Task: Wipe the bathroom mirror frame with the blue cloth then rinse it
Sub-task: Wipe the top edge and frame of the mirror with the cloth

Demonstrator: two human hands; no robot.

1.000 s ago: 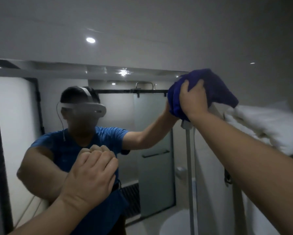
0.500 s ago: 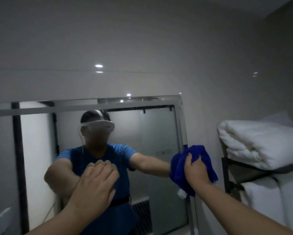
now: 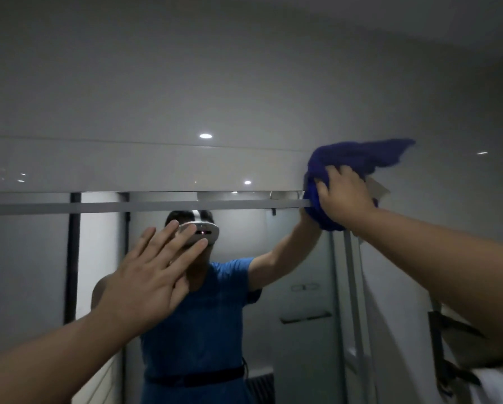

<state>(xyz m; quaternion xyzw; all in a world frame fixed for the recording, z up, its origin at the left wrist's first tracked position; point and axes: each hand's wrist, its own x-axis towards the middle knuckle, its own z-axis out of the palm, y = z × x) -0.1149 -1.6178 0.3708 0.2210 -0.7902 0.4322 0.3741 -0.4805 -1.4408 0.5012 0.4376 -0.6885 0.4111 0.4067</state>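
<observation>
Wiping is under way: the right hand (image 3: 343,196) grips the bunched blue cloth (image 3: 358,158), pressing it on the top right corner of the mirror frame (image 3: 157,206). The left hand (image 3: 157,272) is raised near the glass, fingers spread, holding nothing. I judge the top rail leftward and the rinsing not yet done

The right hand (image 3: 343,196) is at the upper right corner of the mirror frame (image 3: 157,206), with the cloth (image 3: 346,158) bunched between them, the left hand (image 3: 154,275) is lower and to its left, before the mirror glass (image 3: 26,272), and a rack (image 3: 435,325) stands below the right forearm.
</observation>
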